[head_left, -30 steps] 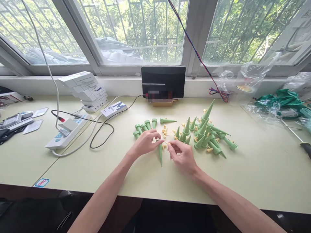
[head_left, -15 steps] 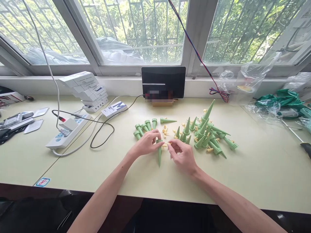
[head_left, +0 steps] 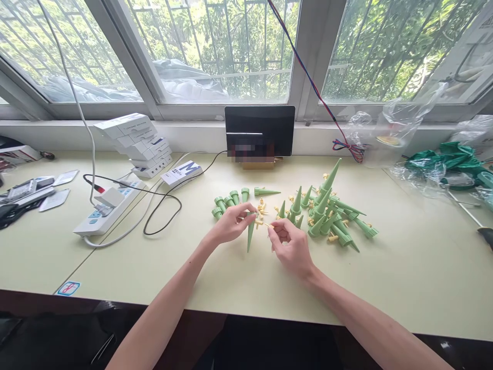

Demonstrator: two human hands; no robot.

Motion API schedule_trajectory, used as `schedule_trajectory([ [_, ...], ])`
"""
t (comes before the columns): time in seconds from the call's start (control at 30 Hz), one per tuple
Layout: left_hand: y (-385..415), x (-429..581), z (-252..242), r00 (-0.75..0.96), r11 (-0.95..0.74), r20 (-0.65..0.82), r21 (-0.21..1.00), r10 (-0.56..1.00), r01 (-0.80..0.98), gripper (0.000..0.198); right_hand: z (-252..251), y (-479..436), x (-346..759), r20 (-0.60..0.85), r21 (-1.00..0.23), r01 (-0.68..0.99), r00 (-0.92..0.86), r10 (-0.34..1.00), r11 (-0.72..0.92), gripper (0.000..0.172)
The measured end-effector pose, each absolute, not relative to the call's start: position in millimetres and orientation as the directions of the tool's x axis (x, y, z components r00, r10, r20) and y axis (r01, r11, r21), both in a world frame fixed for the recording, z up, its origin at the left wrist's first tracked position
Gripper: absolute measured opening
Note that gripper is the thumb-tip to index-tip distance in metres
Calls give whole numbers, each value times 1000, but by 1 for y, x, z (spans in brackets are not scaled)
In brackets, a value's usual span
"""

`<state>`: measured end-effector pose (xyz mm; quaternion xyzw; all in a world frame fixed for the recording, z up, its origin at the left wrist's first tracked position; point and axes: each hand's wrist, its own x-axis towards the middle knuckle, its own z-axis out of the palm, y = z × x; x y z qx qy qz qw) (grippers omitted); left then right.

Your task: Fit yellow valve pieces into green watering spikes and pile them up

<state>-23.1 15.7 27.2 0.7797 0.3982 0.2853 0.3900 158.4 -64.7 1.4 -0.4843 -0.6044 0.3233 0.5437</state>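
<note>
We are holding a green spike [head_left: 250,237] by its wide head in our left hand [head_left: 230,224], fingers closed round it, tip pointing down at the table [head_left: 404,267]; our right hand [head_left: 289,245] is pinching a small yellow peg [head_left: 266,224] just beside that head; joining them well, we judge, is calling for a steady spike and a squarely aligned peg; a pile of spikes [head_left: 331,216] is lying to the right.

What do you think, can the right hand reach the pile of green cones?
Probably yes: the right hand lies right beside the pile of green cones with nothing between, though it pinches a small yellow piece.
</note>
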Motion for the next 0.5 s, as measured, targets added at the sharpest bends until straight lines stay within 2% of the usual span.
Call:
schedule_trajectory([
  [0.17, 14, -22, 31, 518, -322, 99, 875, 850, 362, 30, 1, -65, 159, 337, -916, 250, 55, 940, 314, 16],
  [0.5, 15, -21, 27, 545, -333, 124, 893, 829, 303, 27, 0, -64, 159, 334, -912, 259, 15, 942, 319, 16],
])
